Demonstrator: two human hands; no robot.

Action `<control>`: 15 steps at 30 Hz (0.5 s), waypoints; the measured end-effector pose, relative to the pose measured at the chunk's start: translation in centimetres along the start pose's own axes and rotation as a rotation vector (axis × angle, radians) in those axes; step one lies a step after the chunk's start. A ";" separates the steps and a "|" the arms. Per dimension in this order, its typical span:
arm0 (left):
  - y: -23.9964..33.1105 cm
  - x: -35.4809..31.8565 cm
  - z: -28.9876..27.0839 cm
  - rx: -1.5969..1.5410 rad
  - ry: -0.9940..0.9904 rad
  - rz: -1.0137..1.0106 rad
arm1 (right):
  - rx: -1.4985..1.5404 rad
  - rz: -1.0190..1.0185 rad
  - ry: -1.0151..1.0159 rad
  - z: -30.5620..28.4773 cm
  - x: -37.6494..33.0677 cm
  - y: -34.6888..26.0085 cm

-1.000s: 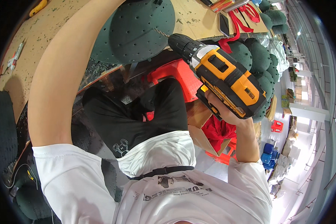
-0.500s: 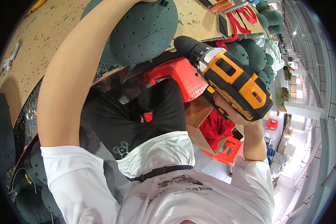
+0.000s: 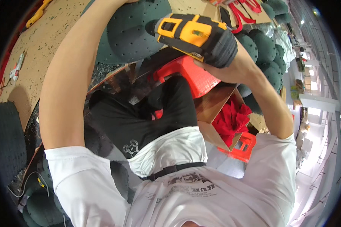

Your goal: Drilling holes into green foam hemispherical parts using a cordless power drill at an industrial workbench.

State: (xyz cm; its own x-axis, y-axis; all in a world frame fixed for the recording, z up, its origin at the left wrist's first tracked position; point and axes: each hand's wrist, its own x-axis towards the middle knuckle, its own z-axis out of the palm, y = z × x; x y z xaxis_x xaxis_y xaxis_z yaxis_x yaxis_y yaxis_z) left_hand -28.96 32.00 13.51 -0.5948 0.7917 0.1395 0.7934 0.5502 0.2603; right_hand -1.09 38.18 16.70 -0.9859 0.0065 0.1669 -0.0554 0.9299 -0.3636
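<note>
My right hand [image 3: 233, 70] is wrapped round the handle of a yellow and black cordless drill [image 3: 197, 36]. The drill points left, its black chuck up against or just over a dark green rounded piece [image 3: 132, 36] dotted with small holes. That piece lies at the near edge of the work table, and the chuck hides whether the bit is in it. Only a sliver of my left hand [image 3: 132, 1] shows at the top edge, by the far side of the green piece; its fingers are cut off from view.
Shavings dot the wooden table [image 3: 60, 28], where a pair of snips [image 3: 17, 67] lies at the left. Below are a red plastic stool [image 3: 201, 77] and a cardboard box [image 3: 212, 102] of red fabric [image 3: 233, 119]. Several green domes [image 3: 265, 47] are piled at the right.
My right hand has carried the drill up and left, from beside the green piece to its right part. My left arm stays stretched over the table.
</note>
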 end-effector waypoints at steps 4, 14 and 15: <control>-0.2 0.3 0.1 -0.021 0.011 0.044 | -0.033 0.062 -0.097 -2.2 -1.7 -0.4; 0.6 -0.1 0.4 0.147 0.262 0.147 | 0.168 0.186 0.146 -2.3 -16.2 -0.1; 0.6 -0.6 0.6 0.181 0.375 0.202 | 0.476 0.419 0.250 -0.2 -17.6 -0.3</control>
State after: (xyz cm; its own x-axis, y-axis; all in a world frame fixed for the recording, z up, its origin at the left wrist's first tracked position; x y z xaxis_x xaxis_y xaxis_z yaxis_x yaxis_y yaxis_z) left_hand -28.09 32.02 12.98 -0.4052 0.7557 0.5146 0.8882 0.4587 0.0258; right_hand 16.33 37.88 14.01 -0.8765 0.4686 0.1101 0.2035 0.5680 -0.7975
